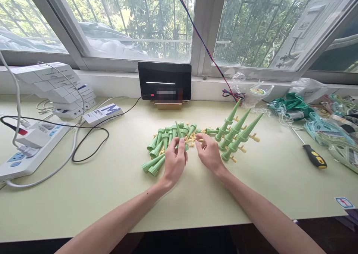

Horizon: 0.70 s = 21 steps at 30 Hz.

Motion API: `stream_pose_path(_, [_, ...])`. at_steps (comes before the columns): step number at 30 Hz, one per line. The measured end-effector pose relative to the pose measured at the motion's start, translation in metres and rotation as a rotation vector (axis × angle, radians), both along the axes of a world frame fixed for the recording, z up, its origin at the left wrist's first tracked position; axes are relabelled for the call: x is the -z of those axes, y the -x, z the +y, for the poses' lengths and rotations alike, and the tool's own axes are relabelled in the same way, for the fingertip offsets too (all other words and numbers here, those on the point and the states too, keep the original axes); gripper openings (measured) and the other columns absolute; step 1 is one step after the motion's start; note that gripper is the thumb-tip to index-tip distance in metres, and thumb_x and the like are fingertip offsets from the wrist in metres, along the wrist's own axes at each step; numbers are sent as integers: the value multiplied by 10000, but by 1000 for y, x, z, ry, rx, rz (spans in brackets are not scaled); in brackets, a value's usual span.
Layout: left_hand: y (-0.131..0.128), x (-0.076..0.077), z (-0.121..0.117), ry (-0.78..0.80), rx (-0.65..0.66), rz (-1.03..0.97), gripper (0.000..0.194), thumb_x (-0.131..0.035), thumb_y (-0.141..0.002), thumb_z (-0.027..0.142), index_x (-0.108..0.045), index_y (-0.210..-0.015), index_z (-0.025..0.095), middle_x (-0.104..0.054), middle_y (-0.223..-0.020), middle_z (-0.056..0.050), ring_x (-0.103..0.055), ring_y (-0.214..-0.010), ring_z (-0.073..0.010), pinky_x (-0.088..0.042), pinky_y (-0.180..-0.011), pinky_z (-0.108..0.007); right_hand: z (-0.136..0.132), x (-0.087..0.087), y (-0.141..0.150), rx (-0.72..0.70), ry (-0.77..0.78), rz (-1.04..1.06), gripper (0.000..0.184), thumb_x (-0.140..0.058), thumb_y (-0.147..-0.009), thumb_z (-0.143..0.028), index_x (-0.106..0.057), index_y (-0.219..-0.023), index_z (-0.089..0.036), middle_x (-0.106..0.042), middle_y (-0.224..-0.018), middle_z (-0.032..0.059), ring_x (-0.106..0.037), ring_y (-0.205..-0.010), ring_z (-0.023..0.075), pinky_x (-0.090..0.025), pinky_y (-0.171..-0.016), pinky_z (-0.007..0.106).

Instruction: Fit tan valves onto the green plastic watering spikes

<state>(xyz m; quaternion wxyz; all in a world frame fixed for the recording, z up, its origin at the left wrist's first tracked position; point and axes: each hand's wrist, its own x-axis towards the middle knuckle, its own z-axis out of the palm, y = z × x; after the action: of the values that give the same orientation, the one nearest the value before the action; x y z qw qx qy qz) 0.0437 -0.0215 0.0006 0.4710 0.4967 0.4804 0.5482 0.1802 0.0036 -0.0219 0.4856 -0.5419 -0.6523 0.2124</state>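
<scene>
My left hand (176, 160) is closed round a green plastic spike (178, 130), whose pointed tip sticks up past my fingers. To its right, my right hand (210, 153) has thumb and forefinger bent together over small yellow plastic valves (191, 143); a yellow bit shows between these fingertips, partly hidden. A pile of loose green spikes (158, 146) lies left of and behind my left hand. Beyond my right hand, several green spikes with yellow valves fitted (237, 136) lie side by side, tips pointing away to the right.
A black tablet (165, 80) leans on a stand at the back. White boxes (65, 91) are stacked at left, near a power strip (30, 153) with trailing cables. At right lie a screwdriver (314, 156) and bagged green items (292, 106). The table's front edge runs below my forearms.
</scene>
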Motion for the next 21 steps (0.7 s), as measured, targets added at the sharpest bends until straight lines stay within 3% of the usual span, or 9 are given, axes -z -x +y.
stream_pose_path(10, [0,3,-1,-9,27,38,327,-477,-940,528,-532,-907,208,-468,-564,60,-438,-425,-88,-355,-412,-213,4,11,-1,-108,35,-81,243,-542,-847,-159,-692,-1038,-177,-658,-1054,83,-529,-505,104,-519,-634,308])
stream_pose_path(21, [3,6,1,-99,17,314,305,-571,-893,464,-668,-901,175,-649,-822,-46,-595,-704,-161,-453,-613,-261,7,13,-3,-117,111,-147,265,-560,-828,-92,-725,-1018,-175,-643,-1001,64,-525,-576,109,-495,-684,295])
